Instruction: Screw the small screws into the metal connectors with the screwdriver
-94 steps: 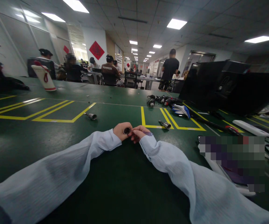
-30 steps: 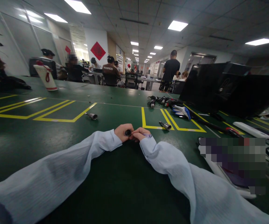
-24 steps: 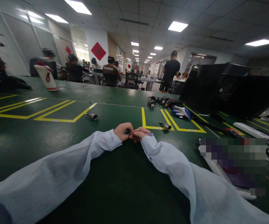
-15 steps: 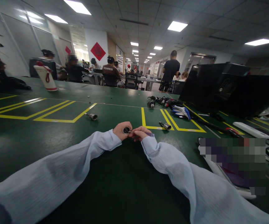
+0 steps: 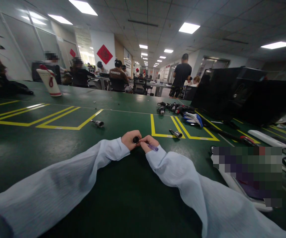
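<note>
My left hand [image 5: 130, 140] is closed around a cylindrical metal part [image 5: 135, 139], whose dark round opening faces me. Against it, my right hand [image 5: 148, 142] pinches a small screwdriver [image 5: 153, 147] with a translucent purple handle. The handle points down to the right; its thin shaft runs toward the rim of the metal part, and the tip is hidden or too small to make out. Both hands are almost touching above the green table. On the table lie two similar metal parts with narrow stems, one to the left [image 5: 98, 123] and one to the right [image 5: 176, 134].
Yellow tape frames mark the green table [image 5: 123, 112]. Dark metal fittings [image 5: 161, 110] and a blue-white glove [image 5: 193, 119] lie at the back right, near black monitors [image 5: 234, 96]. A white cup [image 5: 50, 82] stands back left. Several people are beyond the table.
My right hand has shifted slightly left and turned, so more of the screwdriver's purple handle shows and it tilts downward. The left hand barely moved, still gripping the metal part.
</note>
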`<move>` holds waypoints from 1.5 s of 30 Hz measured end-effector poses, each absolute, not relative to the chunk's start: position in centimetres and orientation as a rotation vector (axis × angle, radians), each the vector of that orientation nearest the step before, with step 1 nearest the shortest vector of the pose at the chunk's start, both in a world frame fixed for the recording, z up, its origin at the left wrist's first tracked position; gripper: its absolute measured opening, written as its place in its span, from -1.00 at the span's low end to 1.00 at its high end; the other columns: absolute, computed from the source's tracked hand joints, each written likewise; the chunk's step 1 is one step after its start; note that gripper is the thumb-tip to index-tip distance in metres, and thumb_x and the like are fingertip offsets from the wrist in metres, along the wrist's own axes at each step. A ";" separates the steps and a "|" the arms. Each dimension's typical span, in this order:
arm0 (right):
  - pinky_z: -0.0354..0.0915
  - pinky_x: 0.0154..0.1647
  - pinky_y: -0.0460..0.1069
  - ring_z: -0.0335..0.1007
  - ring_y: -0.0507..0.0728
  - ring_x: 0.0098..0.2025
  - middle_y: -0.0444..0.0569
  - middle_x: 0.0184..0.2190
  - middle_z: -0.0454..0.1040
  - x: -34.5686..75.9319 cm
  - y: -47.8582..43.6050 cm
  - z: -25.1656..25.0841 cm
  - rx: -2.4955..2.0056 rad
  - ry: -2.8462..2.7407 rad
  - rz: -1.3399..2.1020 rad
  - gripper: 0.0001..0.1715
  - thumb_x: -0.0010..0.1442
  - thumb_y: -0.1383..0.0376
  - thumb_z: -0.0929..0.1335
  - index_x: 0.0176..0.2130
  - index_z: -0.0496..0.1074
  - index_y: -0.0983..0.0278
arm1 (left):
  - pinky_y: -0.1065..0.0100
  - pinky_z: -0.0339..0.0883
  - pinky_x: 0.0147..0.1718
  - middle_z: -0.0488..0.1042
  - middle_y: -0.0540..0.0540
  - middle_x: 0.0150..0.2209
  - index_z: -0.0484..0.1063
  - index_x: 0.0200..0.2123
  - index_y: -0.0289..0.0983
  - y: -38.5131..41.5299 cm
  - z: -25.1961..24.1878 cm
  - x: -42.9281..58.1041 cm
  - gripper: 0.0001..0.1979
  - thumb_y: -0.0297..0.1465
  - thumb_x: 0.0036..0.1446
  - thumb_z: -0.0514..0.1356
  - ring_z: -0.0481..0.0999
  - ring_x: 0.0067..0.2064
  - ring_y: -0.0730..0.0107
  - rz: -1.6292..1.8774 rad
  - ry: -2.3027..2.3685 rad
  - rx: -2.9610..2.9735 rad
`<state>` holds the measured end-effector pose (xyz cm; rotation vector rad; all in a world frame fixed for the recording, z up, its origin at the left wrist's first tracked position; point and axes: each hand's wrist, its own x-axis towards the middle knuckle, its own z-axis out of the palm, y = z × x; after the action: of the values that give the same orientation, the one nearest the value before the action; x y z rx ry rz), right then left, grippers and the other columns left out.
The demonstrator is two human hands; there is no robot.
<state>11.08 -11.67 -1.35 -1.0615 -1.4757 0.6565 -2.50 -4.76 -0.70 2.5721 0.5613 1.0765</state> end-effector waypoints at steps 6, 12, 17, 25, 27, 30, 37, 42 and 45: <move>0.22 -0.45 -0.06 0.34 0.05 -0.48 -0.14 -0.60 0.46 11.7 -11.3 -1.0 -0.961 -1.307 1.075 -0.90 -0.12 0.28 0.31 -0.51 0.39 0.26 | 0.50 0.15 -0.55 0.27 0.04 -0.59 0.26 -0.60 -0.31 -4.7 -0.6 -2.6 -0.95 -0.52 -0.25 0.12 0.27 -0.53 0.53 1.104 0.545 2.555; 0.21 -0.44 -0.07 0.34 0.04 -0.46 -0.16 -0.56 0.46 11.7 -10.9 -1.4 -0.914 -1.204 1.123 -0.93 -0.14 0.29 0.34 -0.52 0.41 0.25 | 0.51 0.15 -0.57 0.26 0.04 -0.61 0.27 -0.60 -0.31 -4.6 -0.8 -2.5 -0.94 -0.45 -0.16 0.10 0.27 -0.54 0.53 1.125 0.544 2.531; 0.21 -0.43 -0.06 0.32 0.04 -0.48 -0.18 -0.61 0.45 11.8 -11.1 -1.2 -0.934 -1.253 1.057 -0.96 -0.12 0.32 0.33 -0.53 0.40 0.24 | 0.51 0.15 -0.57 0.26 0.05 -0.61 0.25 -0.61 -0.31 -4.8 -0.7 -2.5 -0.96 -0.48 -0.21 0.11 0.26 -0.55 0.54 1.145 0.543 2.518; 0.22 -0.42 -0.07 0.31 0.01 -0.49 -0.18 -0.58 0.46 11.6 -10.8 -1.6 -0.903 -1.258 1.115 -0.93 -0.11 0.29 0.35 -0.50 0.43 0.24 | 0.50 0.14 -0.58 0.26 0.04 -0.62 0.27 -0.61 -0.31 -4.7 -0.7 -2.6 -0.95 -0.46 -0.19 0.11 0.26 -0.55 0.54 1.138 0.525 2.525; 0.21 -0.45 -0.08 0.30 0.01 -0.50 -0.18 -0.57 0.45 11.6 -10.5 -1.9 -0.891 -1.212 1.169 -0.92 -0.13 0.29 0.36 -0.50 0.43 0.24 | 0.50 0.14 -0.57 0.27 0.03 -0.61 0.27 -0.60 -0.31 -4.7 -0.6 -2.6 -0.93 -0.43 -0.16 0.11 0.26 -0.55 0.54 1.151 0.530 2.517; 0.23 -0.46 -0.09 0.33 0.02 -0.47 -0.17 -0.56 0.46 11.8 -10.1 -2.1 -0.856 -1.169 1.218 -0.90 -0.16 0.28 0.37 -0.51 0.43 0.25 | 0.50 0.14 -0.58 0.27 0.03 -0.61 0.27 -0.61 -0.32 -4.6 -0.6 -2.6 -0.90 -0.41 -0.16 0.12 0.26 -0.55 0.53 1.176 0.544 2.496; 0.25 -0.47 -0.09 0.39 0.05 -0.43 -0.15 -0.55 0.48 11.8 -10.2 -1.9 -0.799 -1.123 1.264 -0.89 -0.18 0.28 0.38 -0.51 0.42 0.26 | 0.50 0.14 -0.59 0.27 0.02 -0.61 0.26 -0.61 -0.33 -4.7 -0.8 -2.4 -0.88 -0.40 -0.16 0.13 0.25 -0.56 0.53 1.217 0.613 2.443; 0.26 -0.46 -0.08 0.40 0.05 -0.43 -0.13 -0.55 0.50 11.6 -10.9 -1.4 -0.846 -1.199 1.198 -0.91 -0.14 0.29 0.37 -0.50 0.41 0.26 | 0.51 0.14 -0.59 0.25 0.05 -0.62 0.24 -0.62 -0.32 -4.8 -0.7 -2.5 -0.91 -0.44 -0.20 0.13 0.25 -0.56 0.54 1.193 0.629 2.449; 0.27 -0.45 -0.07 0.40 0.06 -0.43 -0.14 -0.55 0.49 11.6 -11.1 -1.3 -0.877 -1.229 1.170 -0.91 -0.13 0.28 0.37 -0.49 0.41 0.25 | 0.52 0.14 -0.59 0.26 0.05 -0.62 0.26 -0.62 -0.31 -4.7 -0.7 -2.5 -0.90 -0.43 -0.20 0.14 0.26 -0.55 0.54 1.149 0.613 2.469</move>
<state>11.56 -11.06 -1.34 -0.8775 -1.2288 1.1705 -2.54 -4.73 -0.74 2.4688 0.6131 1.1492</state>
